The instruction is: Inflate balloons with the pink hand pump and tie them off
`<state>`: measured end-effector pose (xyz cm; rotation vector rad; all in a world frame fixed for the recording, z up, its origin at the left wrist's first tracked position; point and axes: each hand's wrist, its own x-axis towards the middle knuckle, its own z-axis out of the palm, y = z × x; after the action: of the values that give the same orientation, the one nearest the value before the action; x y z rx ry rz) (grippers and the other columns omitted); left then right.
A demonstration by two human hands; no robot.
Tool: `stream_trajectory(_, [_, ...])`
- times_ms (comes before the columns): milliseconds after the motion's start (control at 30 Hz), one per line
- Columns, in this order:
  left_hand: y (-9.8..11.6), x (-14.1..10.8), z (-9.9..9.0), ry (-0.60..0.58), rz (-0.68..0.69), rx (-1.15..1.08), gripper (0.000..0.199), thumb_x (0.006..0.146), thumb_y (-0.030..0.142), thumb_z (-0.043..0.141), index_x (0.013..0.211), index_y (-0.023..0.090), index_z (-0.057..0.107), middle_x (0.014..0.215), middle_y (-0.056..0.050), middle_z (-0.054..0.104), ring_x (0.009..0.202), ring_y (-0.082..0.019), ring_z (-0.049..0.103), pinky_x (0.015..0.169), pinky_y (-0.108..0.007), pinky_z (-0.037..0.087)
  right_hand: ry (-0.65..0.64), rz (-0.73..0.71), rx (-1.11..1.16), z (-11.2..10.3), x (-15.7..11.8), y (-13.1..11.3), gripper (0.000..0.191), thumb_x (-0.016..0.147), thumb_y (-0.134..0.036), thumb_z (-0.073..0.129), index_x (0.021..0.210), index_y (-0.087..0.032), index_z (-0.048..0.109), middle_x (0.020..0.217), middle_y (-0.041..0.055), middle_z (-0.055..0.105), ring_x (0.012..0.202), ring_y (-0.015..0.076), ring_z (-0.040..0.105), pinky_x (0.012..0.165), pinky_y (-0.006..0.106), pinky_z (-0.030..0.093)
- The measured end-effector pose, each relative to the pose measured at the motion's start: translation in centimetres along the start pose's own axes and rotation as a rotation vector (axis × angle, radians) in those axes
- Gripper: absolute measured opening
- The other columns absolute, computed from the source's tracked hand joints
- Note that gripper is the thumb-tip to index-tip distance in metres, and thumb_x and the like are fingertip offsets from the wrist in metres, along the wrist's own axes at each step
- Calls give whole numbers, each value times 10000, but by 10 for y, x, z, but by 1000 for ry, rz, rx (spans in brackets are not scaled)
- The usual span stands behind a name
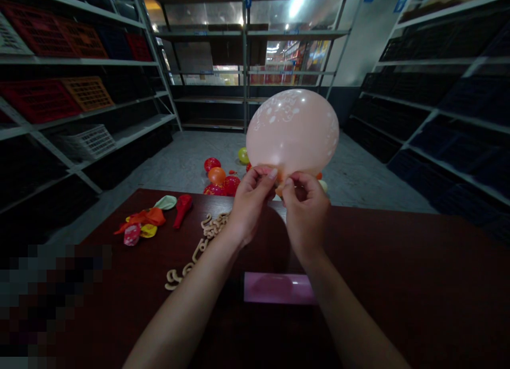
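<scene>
An inflated pale pink balloon (292, 130) with white print rises above the table, its neck end down between my hands. My left hand (255, 199) pinches the neck end from the left, thumb against fingers. Close beside it, my right hand (305, 209) pinches the same end from the right. The neck itself is mostly hidden by the fingers. Below my hands a pink cylinder (274, 288) lies on the dark red table (378, 262), partly behind my right forearm. Tan curved pieces (215, 225) lie near my left forearm.
Deflated balloons (147, 217), with a red one (183, 209) beside them, lie on the table's left. Inflated balloons (217, 176) rest on the floor beyond the far edge. Shelves (131, 63) with crates stand left, others right and behind.
</scene>
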<state>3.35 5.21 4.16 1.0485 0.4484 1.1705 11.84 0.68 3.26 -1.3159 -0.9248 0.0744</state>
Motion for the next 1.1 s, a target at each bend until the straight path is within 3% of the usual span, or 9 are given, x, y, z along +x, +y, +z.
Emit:
stream_trajectory(200, [-1, 2, -3, -39, 37, 11, 229, 878, 404, 728, 891, 201, 622, 768, 1, 582, 638, -101, 535, 638, -264, 460, -29, -55, -56, -2, 1, -1, 128, 886, -321, 601, 908, -214, 667, 838, 22, 714, 656, 141, 615, 631, 290, 502])
stream_trajectory(433, [7, -1, -1, -44, 1, -143, 250, 843, 372, 786, 842, 177, 630, 684, 31, 533, 559, -69, 438, 575, -220, 404, -31, -420, -285, -9, -3, -5, 248, 906, -163, 498, 1014, -222, 713, 887, 16, 746, 687, 134, 641, 652, 268, 490])
stream_trajectory(533, [11, -3, 1, -22, -26, -200, 238, 821, 333, 808, 820, 169, 636, 698, 20, 563, 582, -71, 466, 590, -210, 412, -41, -516, -348, -12, -1, -6, 252, 940, -173, 506, 1017, -220, 741, 860, 17, 756, 655, 125, 641, 630, 254, 484])
stream_trajectory(633, [13, -3, 3, 6, -43, -214, 208, 823, 298, 804, 806, 169, 642, 721, 6, 588, 618, -81, 510, 615, -213, 428, -107, -568, -437, -16, 4, -6, 216, 973, -246, 568, 1077, -232, 757, 889, 21, 775, 599, 109, 629, 617, 252, 483])
stream_trajectory(833, [12, 0, 0, -2, -45, -194, 164, 853, 269, 773, 810, 160, 658, 714, 3, 587, 592, -70, 483, 597, -206, 401, -246, -612, -510, -26, 16, -3, 241, 1020, -266, 544, 1127, -252, 760, 944, 36, 795, 794, 154, 729, 719, 265, 521])
stream_trajectory(1100, [12, -2, 1, -27, -53, -226, 180, 862, 273, 773, 797, 153, 657, 658, 25, 523, 541, -57, 385, 563, -199, 365, -260, -659, -536, -31, 20, 0, 255, 1035, -286, 512, 1089, -253, 759, 917, 33, 792, 768, 147, 725, 686, 254, 494])
